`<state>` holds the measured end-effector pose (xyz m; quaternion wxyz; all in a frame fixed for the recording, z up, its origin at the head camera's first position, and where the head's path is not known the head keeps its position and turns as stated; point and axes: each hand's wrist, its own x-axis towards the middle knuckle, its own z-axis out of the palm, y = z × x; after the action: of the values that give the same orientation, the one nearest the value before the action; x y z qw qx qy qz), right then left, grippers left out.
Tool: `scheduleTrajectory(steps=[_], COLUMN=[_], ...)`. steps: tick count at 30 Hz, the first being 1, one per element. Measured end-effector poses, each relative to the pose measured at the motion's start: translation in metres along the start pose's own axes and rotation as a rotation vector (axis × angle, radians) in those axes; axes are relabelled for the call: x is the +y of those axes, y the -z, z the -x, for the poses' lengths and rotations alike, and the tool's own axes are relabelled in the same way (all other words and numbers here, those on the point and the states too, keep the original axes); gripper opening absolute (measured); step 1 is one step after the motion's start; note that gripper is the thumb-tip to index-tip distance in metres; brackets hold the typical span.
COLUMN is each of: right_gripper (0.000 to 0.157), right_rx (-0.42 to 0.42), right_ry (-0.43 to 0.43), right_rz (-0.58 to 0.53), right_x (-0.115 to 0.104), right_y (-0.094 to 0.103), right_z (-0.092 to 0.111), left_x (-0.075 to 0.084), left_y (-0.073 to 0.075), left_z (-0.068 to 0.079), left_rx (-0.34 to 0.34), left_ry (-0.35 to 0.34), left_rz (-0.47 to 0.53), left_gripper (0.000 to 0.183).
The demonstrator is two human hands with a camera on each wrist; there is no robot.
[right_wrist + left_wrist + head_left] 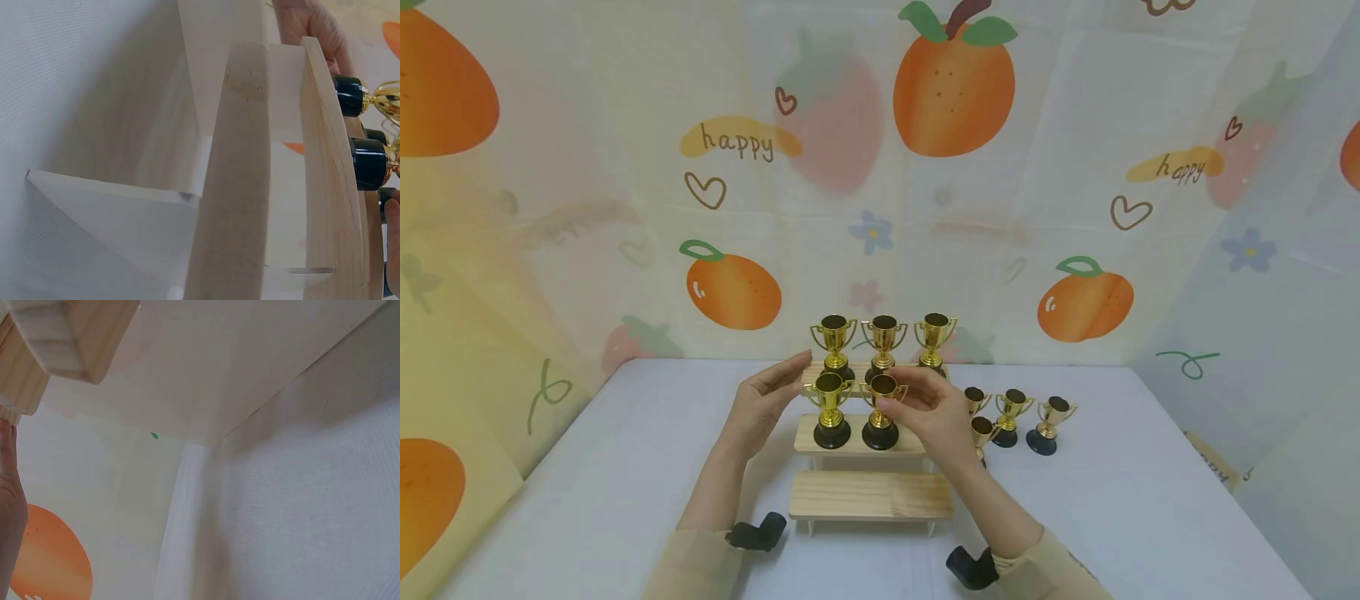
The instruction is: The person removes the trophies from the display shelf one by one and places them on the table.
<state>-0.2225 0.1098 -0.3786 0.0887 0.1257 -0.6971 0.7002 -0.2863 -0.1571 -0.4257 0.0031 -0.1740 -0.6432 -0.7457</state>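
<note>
My right hand (pixel 936 417) pinches a small gold trophy cup (pixel 881 435) by its side, with thumb and fingers. The cup's black base is upright on the middle step (pixel 901 448) of a wooden display stand. Beside it on the left stands another gold trophy (pixel 831 404). My left hand (pixel 758 408) is at the stand's left end, its fairly straight fingers by the top step (pixel 861 387); the left wrist view shows its fingers (pixel 6 450) touching wood. Three trophies stand in a row on the top step, one of them a gold cup (pixel 935 333) at the right.
Several more trophies, including a gold cup (pixel 1052 425), stand on the white table (pixel 1150 517) right of the stand. The bottom step (pixel 871 496) is bare wood on white legs. A fruit-printed cloth (pixel 850 225) hangs behind the table.
</note>
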Motion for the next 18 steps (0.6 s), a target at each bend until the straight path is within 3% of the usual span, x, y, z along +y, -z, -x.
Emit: scheduleTrajectory(steps=[18], right_gripper=[0.041], right_rx=[0.004], right_ry=[-0.007], right_rz=[-0.021], right_x=[0.0018], right_y=[-0.0052], right_z=[0.0006], left_x=[0.0008], left_y=[-0.0001], left_z=[0.0002], left_rx=[-0.002], left_ry=[0.008], left_rz=[-0.001], left_gripper=[0.053])
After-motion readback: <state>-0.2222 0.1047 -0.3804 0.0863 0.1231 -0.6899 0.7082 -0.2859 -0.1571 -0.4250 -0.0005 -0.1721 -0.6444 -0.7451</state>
